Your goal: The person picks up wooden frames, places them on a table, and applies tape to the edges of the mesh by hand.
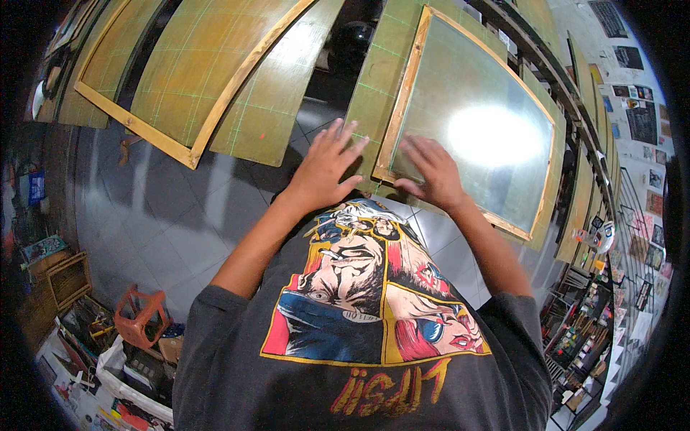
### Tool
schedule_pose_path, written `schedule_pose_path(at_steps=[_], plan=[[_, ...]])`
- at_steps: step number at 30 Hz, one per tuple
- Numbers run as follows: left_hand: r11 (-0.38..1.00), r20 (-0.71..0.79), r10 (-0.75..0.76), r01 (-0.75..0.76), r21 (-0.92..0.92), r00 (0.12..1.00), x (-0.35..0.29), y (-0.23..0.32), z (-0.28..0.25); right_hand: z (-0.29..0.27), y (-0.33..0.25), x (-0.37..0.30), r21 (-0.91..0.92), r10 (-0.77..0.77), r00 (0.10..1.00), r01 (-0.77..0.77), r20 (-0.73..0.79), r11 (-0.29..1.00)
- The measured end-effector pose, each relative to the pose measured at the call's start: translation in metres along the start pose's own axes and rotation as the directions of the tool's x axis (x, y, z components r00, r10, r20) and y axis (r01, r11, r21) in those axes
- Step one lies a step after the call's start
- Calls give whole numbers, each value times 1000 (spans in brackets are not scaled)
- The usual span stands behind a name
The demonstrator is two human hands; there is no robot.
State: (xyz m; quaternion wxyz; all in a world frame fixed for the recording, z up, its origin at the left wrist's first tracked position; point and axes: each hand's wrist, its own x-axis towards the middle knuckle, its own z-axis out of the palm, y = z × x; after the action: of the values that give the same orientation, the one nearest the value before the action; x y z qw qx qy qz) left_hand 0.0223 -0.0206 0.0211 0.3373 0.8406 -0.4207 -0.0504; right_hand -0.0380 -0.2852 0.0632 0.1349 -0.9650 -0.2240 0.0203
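Observation:
In front of me a wood-framed screen [467,93] with a taut, see-through sheet lies on a green board [374,79], a bright glare on its right half. My right hand [433,171] is over the screen's near left corner, fingers spread and slightly blurred; whether it touches the sheet I cannot tell. My left hand [327,169] is just left of that board's near edge, with its fingers apart and nothing in it. A second wooden frame [165,140] rests across the boards to the left, away from both hands.
Another green board [262,115] sticks out left of my left hand, with a dark gap between. A metal rail [546,57] runs along the right. Behind on the left stand an orange plastic stool [141,316] and a white crate [118,373]. Bottles and tools [582,323] crowd the right.

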Motion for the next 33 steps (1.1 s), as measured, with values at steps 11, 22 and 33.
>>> schedule_pose_path(at_steps=[11,22,33], plan=[[900,213,328,-373,226,920,124,6,66,32,41,-30,-165,453,889,-458,-70,873],[874,247,324,-389,293,913,112,21,58,28,30,-39,-156,452,887,-462,-93,873],[876,278,298,-377,301,913,111,22,58,40,-73,-105,672,661,440,158,608,-724]])
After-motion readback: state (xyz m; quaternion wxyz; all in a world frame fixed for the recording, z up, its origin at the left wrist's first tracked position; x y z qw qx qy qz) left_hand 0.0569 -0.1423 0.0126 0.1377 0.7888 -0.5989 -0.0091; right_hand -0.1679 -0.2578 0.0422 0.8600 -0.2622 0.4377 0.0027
